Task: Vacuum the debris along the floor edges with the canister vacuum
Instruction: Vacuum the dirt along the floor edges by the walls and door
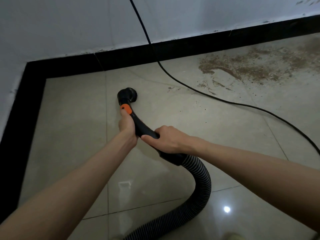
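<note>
A black vacuum handle tube (138,126) with an orange button (126,109) ends in a round brush nozzle (127,96) that rests on the beige tile floor near the room's corner. My left hand (127,126) grips the tube just below the orange button. My right hand (168,138) grips it lower down, where the ribbed hose (201,181) joins. The hose curves down and out of the bottom edge. Brown debris (256,64) is spread over the floor at the upper right, beside the black skirting (190,44). The canister is out of view.
A black power cord (173,73) hangs down the white wall, crosses the skirting and runs over the floor to the right edge. Black skirting also lines the left wall (22,104). Small specks of debris (199,105) lie right of the nozzle.
</note>
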